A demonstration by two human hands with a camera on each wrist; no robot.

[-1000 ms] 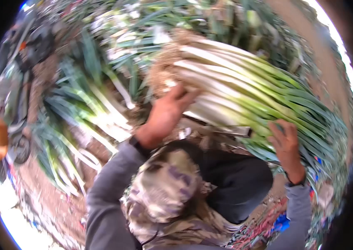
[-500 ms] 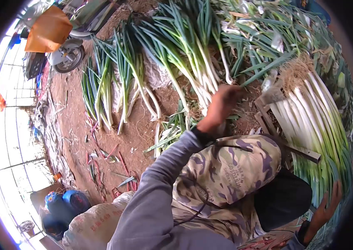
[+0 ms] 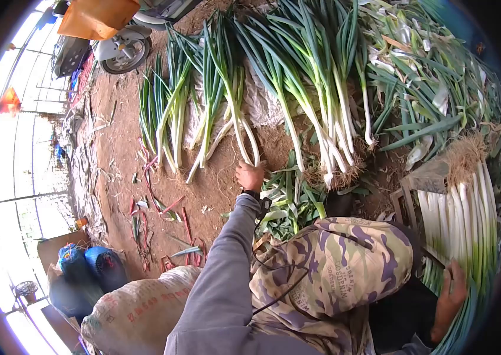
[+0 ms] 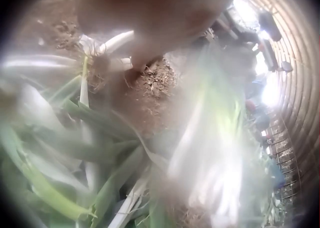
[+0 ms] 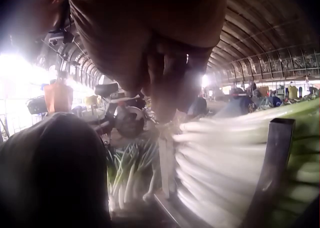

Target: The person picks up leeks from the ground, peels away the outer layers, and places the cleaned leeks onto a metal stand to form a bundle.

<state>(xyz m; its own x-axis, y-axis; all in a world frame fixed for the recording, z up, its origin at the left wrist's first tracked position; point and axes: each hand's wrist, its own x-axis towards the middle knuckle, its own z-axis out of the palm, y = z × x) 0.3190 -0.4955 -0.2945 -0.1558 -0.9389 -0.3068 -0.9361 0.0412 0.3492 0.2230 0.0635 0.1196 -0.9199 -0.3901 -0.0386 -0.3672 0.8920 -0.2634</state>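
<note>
Bunches of green onions (image 3: 227,100) lie side by side on the brown soil, white root ends toward me. My left hand (image 3: 250,175) reaches out to the root ends of one bunch; its fingers look curled, but whether they hold a stalk is unclear. In the blurred left wrist view its fingers (image 4: 142,35) sit by white stalks (image 4: 112,41) over the soil. My right hand (image 3: 451,293) rests with straight fingers on a thick stacked bundle of onions (image 3: 460,219) at my right. The right wrist view shows that bundle (image 5: 225,158) under the hanging fingers (image 5: 165,92).
A frame (image 3: 409,198) holds the stacked bundle, its bar (image 5: 272,163) close in the right wrist view. Green trimmings (image 3: 289,198) lie at my knees. Red ties (image 3: 167,207) litter the soil. A sack (image 3: 138,313), blue bags (image 3: 91,266) and a scooter wheel (image 3: 123,52) stand left.
My left hand left the big bundle and moved down-left to the roots of a bunch on the ground. My head turned left, and the right hand stayed on the stacked bundle.
</note>
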